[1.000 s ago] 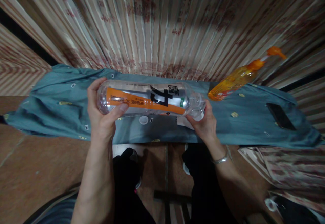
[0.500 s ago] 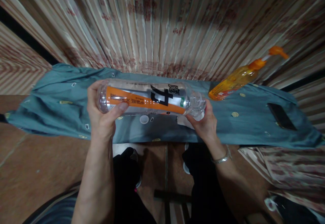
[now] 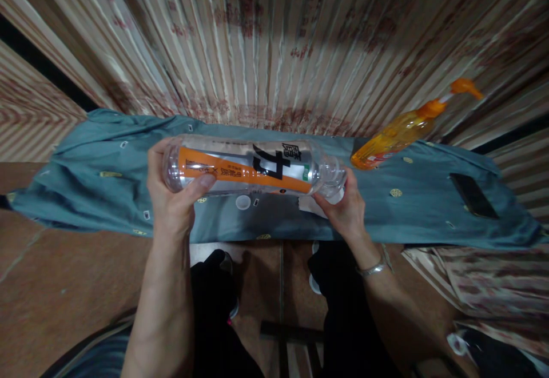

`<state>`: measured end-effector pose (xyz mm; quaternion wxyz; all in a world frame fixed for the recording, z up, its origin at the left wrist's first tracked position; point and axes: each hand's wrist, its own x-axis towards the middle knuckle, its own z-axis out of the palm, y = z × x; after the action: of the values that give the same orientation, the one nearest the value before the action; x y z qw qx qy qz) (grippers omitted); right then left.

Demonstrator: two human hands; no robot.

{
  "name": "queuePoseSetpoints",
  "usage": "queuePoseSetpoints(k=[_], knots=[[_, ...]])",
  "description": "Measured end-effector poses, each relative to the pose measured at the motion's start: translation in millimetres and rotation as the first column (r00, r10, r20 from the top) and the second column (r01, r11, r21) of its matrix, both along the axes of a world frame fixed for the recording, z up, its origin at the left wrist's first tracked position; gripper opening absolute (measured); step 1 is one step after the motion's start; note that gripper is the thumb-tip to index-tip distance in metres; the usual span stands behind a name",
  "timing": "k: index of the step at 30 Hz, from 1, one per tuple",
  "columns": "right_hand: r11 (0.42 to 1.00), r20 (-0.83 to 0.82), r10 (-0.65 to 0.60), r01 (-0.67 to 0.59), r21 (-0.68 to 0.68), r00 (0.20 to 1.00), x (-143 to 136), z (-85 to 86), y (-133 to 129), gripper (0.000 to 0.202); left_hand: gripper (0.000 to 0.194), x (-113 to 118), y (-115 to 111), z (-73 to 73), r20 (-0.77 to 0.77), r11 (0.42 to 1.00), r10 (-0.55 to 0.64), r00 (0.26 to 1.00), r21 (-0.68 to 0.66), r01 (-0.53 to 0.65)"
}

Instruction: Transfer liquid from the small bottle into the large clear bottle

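A clear plastic drink bottle [image 3: 244,165] with an orange and silver label lies sideways between my hands, held above the cloth. My left hand [image 3: 174,195] is closed round its base end, with the thumb across the label. At the neck end, my right hand [image 3: 345,203] grips the bottle from below; some of its fingers are hidden behind it. Below the bottle, a small white cap [image 3: 243,202] rests on the cloth. A white piece of paper [image 3: 311,205] lies partly covered by my right hand.
A pump bottle of yellow-orange liquid [image 3: 392,138] stands right of the hands. Farther right lies a dark phone [image 3: 473,195]. A teal cloth [image 3: 107,195] covers the narrow table. Behind it hangs a pleated, patterned curtain [image 3: 274,52].
Almost nothing differs. Both hands keep the same hold on the bottle, and the whole view has shifted very slightly.
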<state>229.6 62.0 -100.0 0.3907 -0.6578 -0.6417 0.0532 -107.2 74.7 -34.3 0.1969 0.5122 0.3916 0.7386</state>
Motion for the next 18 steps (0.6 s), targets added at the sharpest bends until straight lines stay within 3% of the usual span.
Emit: queuePoseSetpoints(k=[18], knots=[[1.0, -0.005, 0.005, -0.005, -0.006, 1.0, -0.3, 1.7, -0.6, 0.094, 0.073, -2.5, 1.9, -4.4, -0.015, 1.0, 0.005, 1.0, -0.008, -0.005]])
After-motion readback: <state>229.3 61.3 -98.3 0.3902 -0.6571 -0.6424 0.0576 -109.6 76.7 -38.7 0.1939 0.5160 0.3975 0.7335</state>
